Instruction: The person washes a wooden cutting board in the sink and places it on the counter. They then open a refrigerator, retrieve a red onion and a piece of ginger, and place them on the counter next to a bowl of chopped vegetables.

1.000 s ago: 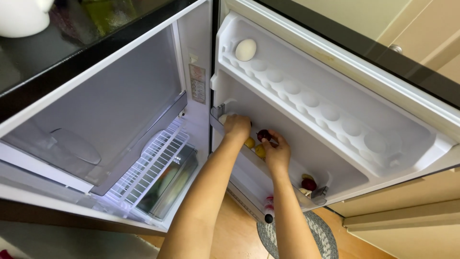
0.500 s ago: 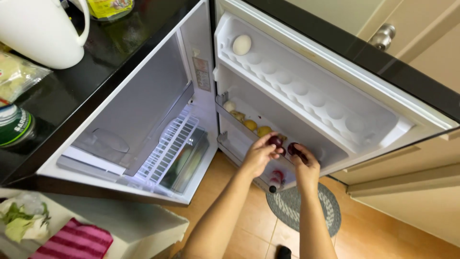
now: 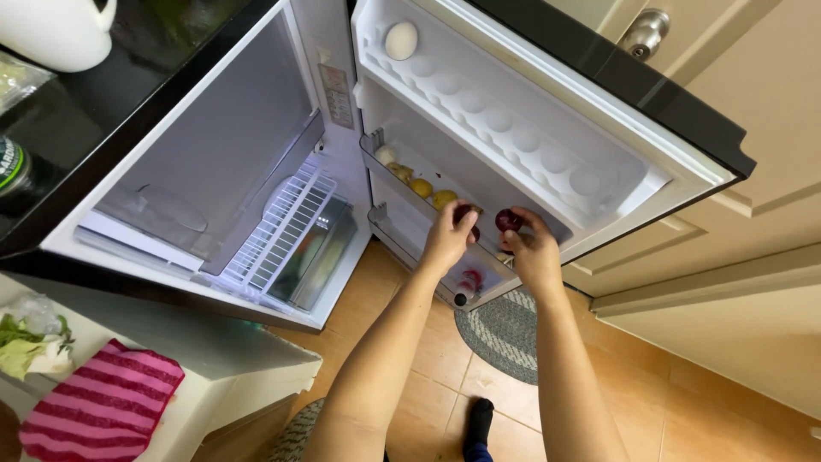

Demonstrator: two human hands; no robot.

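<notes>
At the far left a white rounded jug (image 3: pixel 56 32) sits on the dark glossy top (image 3: pixel 128 94) of the small fridge, and below it a pink-and-red striped cloth (image 3: pixel 103 411) lies on a pale counter beside some leafy greens (image 3: pixel 21 338). The fridge's white cabinet (image 3: pixel 214 154) stands open, with a white wire shelf (image 3: pixel 286 227) lit from within.

On the open door, a single white egg (image 3: pixel 401 40) rests in the moulded egg tray (image 3: pixel 513 128) along its upper edge. Lower down, the clear plastic door shelf (image 3: pixel 385 175) carries a row of small fruit: a pale one, then yellow round ones (image 3: pixel 421 187).

The left hand (image 3: pixel 446 239) is at that shelf, fingers curled around a small dark purple round fruit (image 3: pixel 466 214), which shows just past the fingertips, towards the door. Just to its right, the right hand (image 3: pixel 534 252) pinches a second dark purple round fruit (image 3: pixel 508 220) between thumb and fingertips, holding it above the shelf rim. The two fruits sit nearly side by side, close but apart, each on the door side of its own hand; being round, neither has a long axis to speak of. Both hands are equally near the shelf.

Beneath the arms lie tan floor tiles (image 3: pixel 684 385) and a grey round woven mat (image 3: pixel 505 329); cream cupboard doors (image 3: pixel 770 128) close the right.
</notes>
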